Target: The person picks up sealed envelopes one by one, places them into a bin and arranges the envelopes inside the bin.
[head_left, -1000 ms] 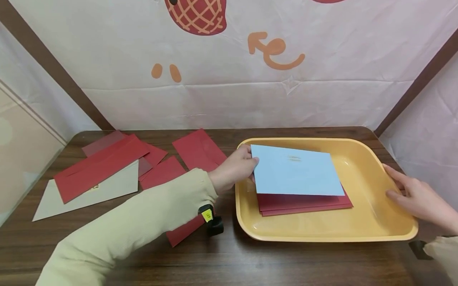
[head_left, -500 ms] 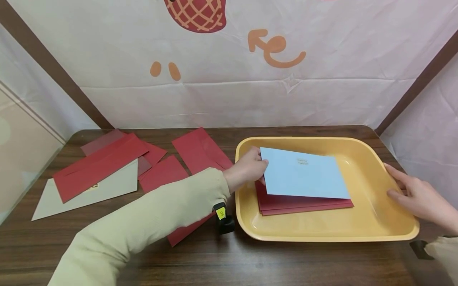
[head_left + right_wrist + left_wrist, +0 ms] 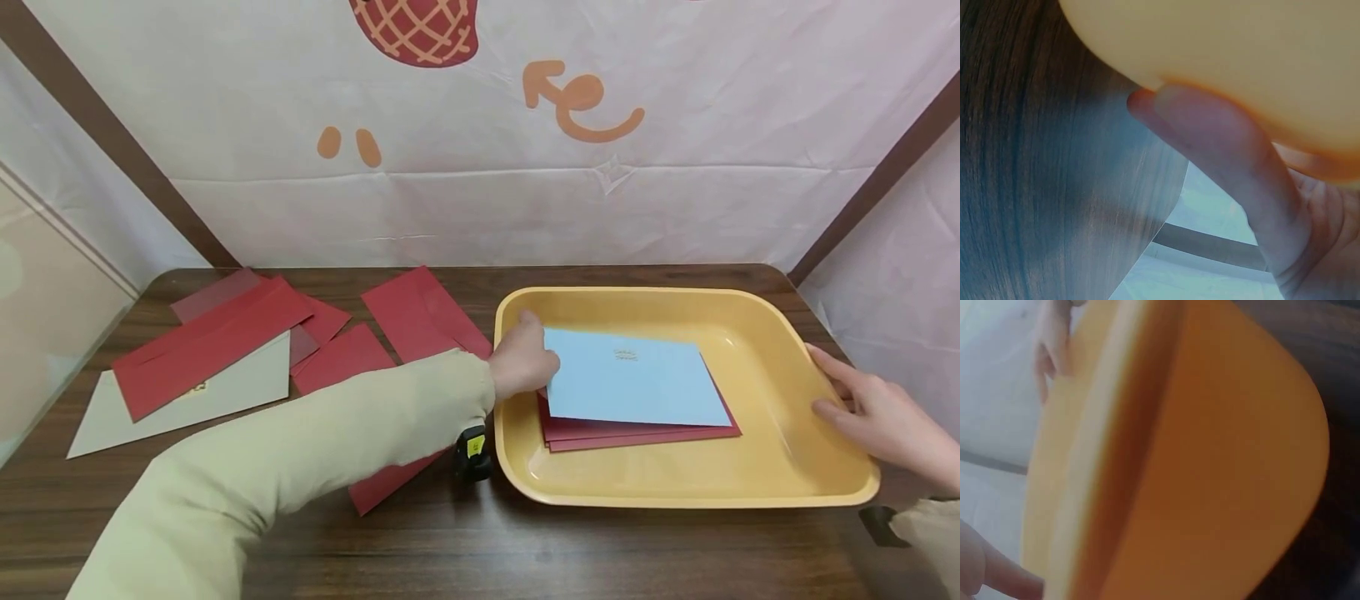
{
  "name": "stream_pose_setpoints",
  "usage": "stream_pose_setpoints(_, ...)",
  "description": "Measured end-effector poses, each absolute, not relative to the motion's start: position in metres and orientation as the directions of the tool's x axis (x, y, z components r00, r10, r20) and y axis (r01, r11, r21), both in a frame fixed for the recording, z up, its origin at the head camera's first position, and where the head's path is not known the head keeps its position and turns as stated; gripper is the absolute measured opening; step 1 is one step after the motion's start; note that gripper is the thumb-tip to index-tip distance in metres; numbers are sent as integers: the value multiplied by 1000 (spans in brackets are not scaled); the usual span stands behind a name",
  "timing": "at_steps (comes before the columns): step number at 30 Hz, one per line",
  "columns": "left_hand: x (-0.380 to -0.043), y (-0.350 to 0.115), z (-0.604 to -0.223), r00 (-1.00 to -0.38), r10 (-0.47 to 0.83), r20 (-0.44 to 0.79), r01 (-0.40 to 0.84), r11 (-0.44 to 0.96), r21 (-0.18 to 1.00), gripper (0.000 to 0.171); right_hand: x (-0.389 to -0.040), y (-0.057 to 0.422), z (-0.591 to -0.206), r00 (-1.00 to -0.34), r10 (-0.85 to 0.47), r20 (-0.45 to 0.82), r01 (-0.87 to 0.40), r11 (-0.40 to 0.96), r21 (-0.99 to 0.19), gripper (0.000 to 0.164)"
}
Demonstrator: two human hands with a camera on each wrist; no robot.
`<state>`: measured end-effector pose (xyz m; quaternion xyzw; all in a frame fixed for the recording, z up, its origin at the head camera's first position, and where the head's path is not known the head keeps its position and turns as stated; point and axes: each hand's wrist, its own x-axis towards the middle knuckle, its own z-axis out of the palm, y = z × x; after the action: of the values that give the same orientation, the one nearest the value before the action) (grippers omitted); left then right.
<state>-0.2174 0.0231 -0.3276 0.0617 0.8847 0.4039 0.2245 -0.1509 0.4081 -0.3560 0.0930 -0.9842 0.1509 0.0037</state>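
Cream envelope: the cream envelope (image 3: 247, 392) lies flat at the far left of the wooden table (image 3: 675, 550), bearing a gold mark.
Long red envelope: the long red envelope (image 3: 213, 342) lies across it, covering part of that mark.
Loose red envelopes: other red envelopes (image 3: 416, 308) lie scattered and partly overlapping; the left sleeve (image 3: 337, 433) crosses in front of some.
Left hand: the left hand (image 3: 525, 358) reaches over the tray's left wall, one finger extended, thumb at the blue envelope's left edge. Remaining fingers hidden; cannot tell whether it pinches.
Blue envelope: the blue envelope (image 3: 637, 387), gold mark uppermost, is in the left-centre of the tray, on top of the stacked red envelopes (image 3: 622, 439), whose near edges show beneath.
Blue envelope, handling: judged light, thin, fairly stiff; smooth enough to slide on the stack; corners likely to crease. Best held at a short edge, thumb above, fingers below, clear of the gold mark.
Tray: the yellow tray (image 3: 765, 333) appears to be smooth, rigid plastic, probably light; it could shift if nudged. Grasp by the end wall.
Right hand: the right hand (image 3: 862, 412) grips the tray's right end, thumb against the wall.
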Motion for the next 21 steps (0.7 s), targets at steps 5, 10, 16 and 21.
stream_pose_setpoints(5, -219, 28, -325, -887, 272, -373, -30, 772, 635, 78, -150, 407, -356, -984, -178, 21, -176, 937, -301, 67)
stream_pose_setpoints(10, -217, 32, -322, -895, 250, -370, 15, 845, 534, 64, -151, 407, -355, -985, -172, 17, -168, 936, -309, 67)
stream_pose_setpoints(16, -215, 37, -323, -888, 210, -408, -8, 881, 472, 56, -153, 408, -355, -982, -185, 43, -189, 935, -299, 66)
stream_pose_setpoints(21, -213, 39, -322, -889, 198, -414, -8, 896, 444, 56, -152, 409, -356, -982, -185, 38, -187, 935, -302, 66)
